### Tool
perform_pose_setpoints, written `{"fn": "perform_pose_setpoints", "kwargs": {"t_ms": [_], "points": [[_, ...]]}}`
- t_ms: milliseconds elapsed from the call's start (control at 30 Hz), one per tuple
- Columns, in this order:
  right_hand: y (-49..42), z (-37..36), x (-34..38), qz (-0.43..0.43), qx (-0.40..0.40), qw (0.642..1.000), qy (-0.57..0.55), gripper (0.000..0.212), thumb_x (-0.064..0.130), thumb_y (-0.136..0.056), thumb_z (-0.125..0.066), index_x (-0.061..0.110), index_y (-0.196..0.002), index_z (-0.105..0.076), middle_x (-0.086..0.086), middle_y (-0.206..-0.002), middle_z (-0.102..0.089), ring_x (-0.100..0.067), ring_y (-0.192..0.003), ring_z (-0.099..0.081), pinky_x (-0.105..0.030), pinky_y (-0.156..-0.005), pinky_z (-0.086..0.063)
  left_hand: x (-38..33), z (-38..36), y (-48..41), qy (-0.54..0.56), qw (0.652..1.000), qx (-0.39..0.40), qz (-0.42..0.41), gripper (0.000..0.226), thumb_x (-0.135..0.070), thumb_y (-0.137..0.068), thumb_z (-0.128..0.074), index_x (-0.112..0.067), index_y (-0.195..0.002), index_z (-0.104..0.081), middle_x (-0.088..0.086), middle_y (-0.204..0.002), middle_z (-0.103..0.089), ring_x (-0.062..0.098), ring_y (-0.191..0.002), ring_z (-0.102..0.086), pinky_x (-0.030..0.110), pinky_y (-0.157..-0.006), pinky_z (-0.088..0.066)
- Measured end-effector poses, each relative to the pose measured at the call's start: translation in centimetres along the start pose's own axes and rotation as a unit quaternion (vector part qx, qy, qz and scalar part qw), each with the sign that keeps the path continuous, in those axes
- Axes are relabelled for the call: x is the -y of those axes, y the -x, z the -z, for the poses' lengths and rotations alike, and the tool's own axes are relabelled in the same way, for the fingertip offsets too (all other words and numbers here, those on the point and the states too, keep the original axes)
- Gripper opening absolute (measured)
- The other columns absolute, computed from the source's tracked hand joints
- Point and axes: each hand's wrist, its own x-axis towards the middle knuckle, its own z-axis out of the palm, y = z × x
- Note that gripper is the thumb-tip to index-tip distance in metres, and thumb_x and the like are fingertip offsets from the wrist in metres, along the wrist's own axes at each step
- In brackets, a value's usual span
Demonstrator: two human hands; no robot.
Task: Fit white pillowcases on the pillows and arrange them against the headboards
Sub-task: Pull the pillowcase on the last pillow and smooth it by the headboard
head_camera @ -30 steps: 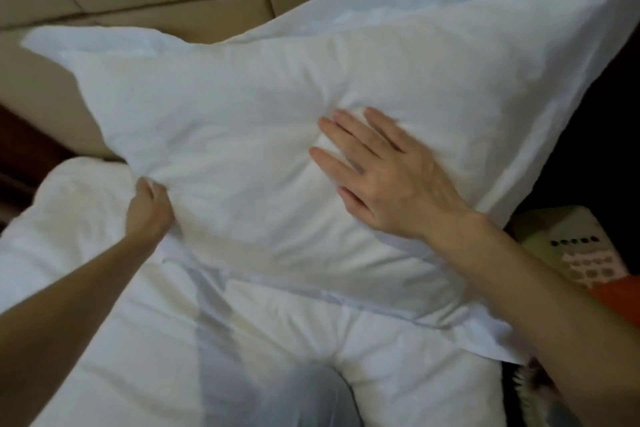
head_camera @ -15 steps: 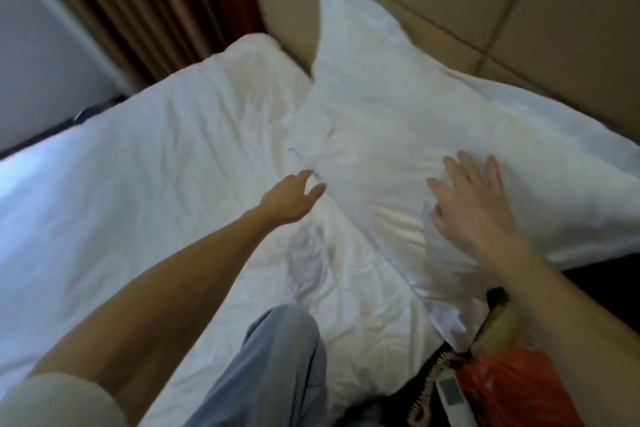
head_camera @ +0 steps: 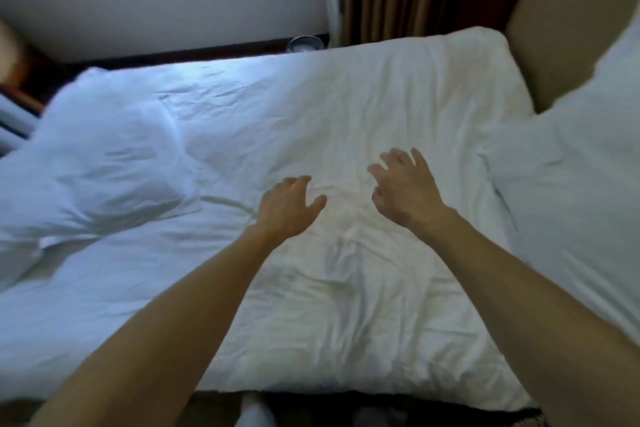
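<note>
At the far left, the loose white pillow [head_camera: 104, 166] lies on the bed sheet [head_camera: 346, 97], well apart from the headboard [head_camera: 554, 28]. Your left hand [head_camera: 287, 208] and right hand [head_camera: 405, 191] are over mid-bed, fingers spread wide, holding nothing. At the right, the cased pillow [head_camera: 571, 201] rests against the headboard. Risk: gripping the loose pillow by one corner may pull its cover askew or drag the sheet, and swinging it rightward may topple the cased pillow.
</note>
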Motion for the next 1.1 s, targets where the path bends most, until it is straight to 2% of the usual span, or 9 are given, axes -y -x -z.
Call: {"fn": "perform_pose_setpoints", "kwargs": {"t_ms": [133, 300, 433, 533, 733, 933, 1100], "points": [[-3.4, 0.0, 11.2, 0.040, 0.020, 0.999, 0.002, 0.049, 0.026, -0.093, -0.052, 0.016, -0.142, -0.052, -0.014, -0.152, -0.044, -0.031, -0.146, -0.030, -0.052, -0.122, -0.013, 14.2, 3.2, 3.2, -0.030, 0.999, -0.017, 0.031, 0.069, -0.064, -0.095, -0.044, -0.022, -0.151, -0.041, 0.009, -0.150, -0.049, 0.030, -0.133, -0.050, 0.044, -0.106, -0.043], [-8.0, 0.0, 27.0, 0.055, 0.039, 0.998, 0.005, 0.051, 0.029, -0.092, -0.056, 0.019, -0.141, -0.052, -0.013, -0.148, -0.049, -0.031, -0.140, -0.038, -0.050, -0.121, -0.018, 31.7, 6.0, 7.1, -0.003, 0.997, -0.023, 0.075, 0.070, -0.064, -0.096, -0.041, -0.023, -0.152, -0.038, 0.007, -0.152, -0.047, 0.031, -0.136, -0.046, 0.045, -0.107, -0.041], [-10.9, 0.9, 38.0, 0.086, 0.090, 0.992, 0.015, 0.054, 0.034, -0.092, -0.054, 0.021, -0.144, -0.046, -0.010, -0.149, -0.048, -0.030, -0.138, -0.041, -0.048, -0.119, -0.025, 43.3, 8.9, 11.1, -0.021, 0.994, -0.027, 0.106, 0.066, -0.063, -0.096, -0.040, -0.023, -0.149, -0.040, 0.008, -0.148, -0.050, 0.030, -0.134, -0.047, 0.045, -0.106, -0.038], [-13.6, 2.1, 43.9, 0.116, 0.095, 0.988, 0.020, 0.053, 0.037, -0.091, -0.053, 0.022, -0.142, -0.046, -0.008, -0.145, -0.052, -0.030, -0.134, -0.045, -0.047, -0.115, -0.029, 50.4, 10.4, 13.3, -0.004, 0.987, -0.028, 0.160, 0.066, -0.063, -0.096, -0.040, -0.022, -0.148, -0.042, 0.008, -0.146, -0.052, 0.030, -0.133, -0.048, 0.044, -0.106, -0.038], [-17.7, 4.1, 50.2, 0.112, 0.107, 0.988, 0.002, 0.058, 0.041, -0.093, -0.053, 0.021, -0.146, -0.044, -0.008, -0.144, -0.053, -0.031, -0.131, -0.049, -0.044, -0.113, -0.035, 57.9, 10.9, 16.4, 0.015, 0.975, -0.021, 0.221, 0.061, -0.062, -0.096, -0.041, -0.024, -0.145, -0.045, 0.006, -0.144, -0.053, 0.029, -0.132, -0.048, 0.045, -0.105, -0.038], [-21.7, 4.9, 51.6, 0.113, 0.133, 0.984, 0.024, 0.056, 0.040, -0.093, -0.053, 0.018, -0.144, -0.044, -0.009, -0.142, -0.054, -0.033, -0.129, -0.050, -0.046, -0.110, -0.038, 60.5, 11.2, 16.6, 0.025, 0.964, -0.020, 0.265, 0.058, -0.062, -0.095, -0.043, -0.025, -0.140, -0.049, 0.007, -0.136, -0.057, 0.030, -0.125, -0.053, 0.044, -0.099, -0.040], [-28.9, 4.6, 52.6, 0.146, 0.132, 0.980, 0.029, 0.054, 0.040, -0.094, -0.053, 0.017, -0.141, -0.045, -0.010, -0.139, -0.055, -0.033, -0.125, -0.052, -0.046, -0.106, -0.042, 62.0, 11.9, 14.0, 0.032, 0.953, -0.035, 0.299, 0.057, -0.065, -0.093, -0.041, -0.025, -0.131, -0.056, 0.002, -0.131, -0.059, 0.028, -0.122, -0.054, 0.043, -0.098, -0.041]]}}
